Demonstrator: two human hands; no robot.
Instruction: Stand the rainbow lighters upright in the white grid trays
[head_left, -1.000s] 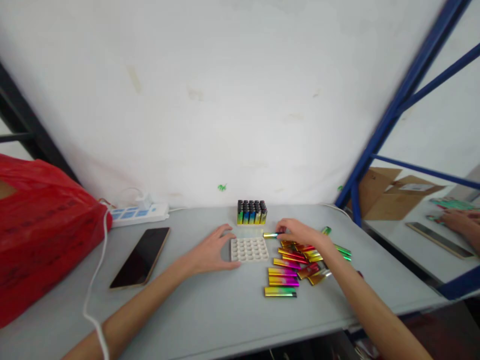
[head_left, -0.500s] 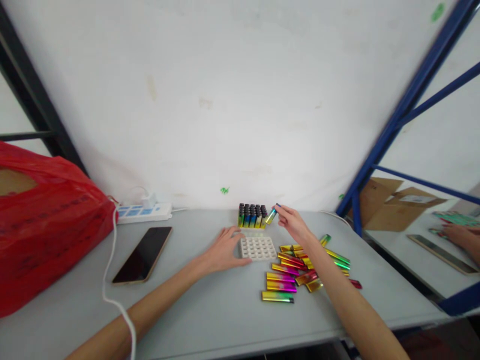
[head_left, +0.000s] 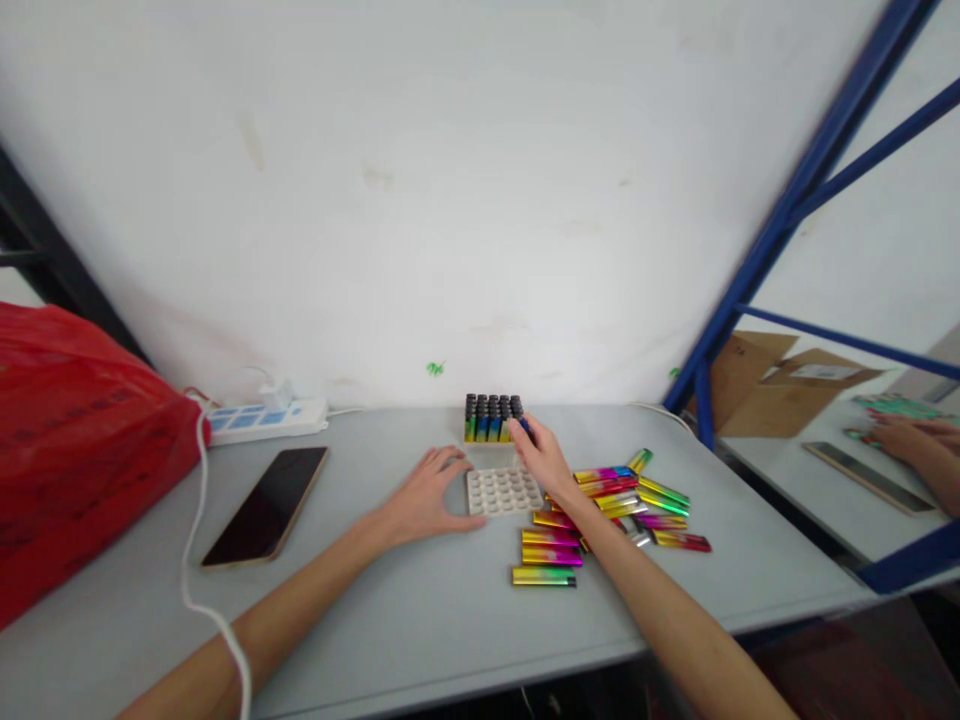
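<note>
My right hand [head_left: 543, 458], narrowed on a blue-ended lighter [head_left: 529, 430], has moved in beside the upright lighters [head_left: 489, 422], bringing it to their row, while my left hand [head_left: 426, 500] curves wide by the white tray [head_left: 504, 492].

The right hand [head_left: 541, 455] had carried a slim metallic gold-and-blue lighter [head_left: 528, 431], first flat beside the pile of shiny multicoloured lighters [head_left: 615, 490], then tilted in the air, to the right end of the upright block of black-topped lighters [head_left: 486, 418]; the fingers now mostly hid it. The forearm had swung leftward, baring more of the pile's right side. The white rectangular tray with round hollows [head_left: 505, 491] had shifted slightly rightward.
</note>
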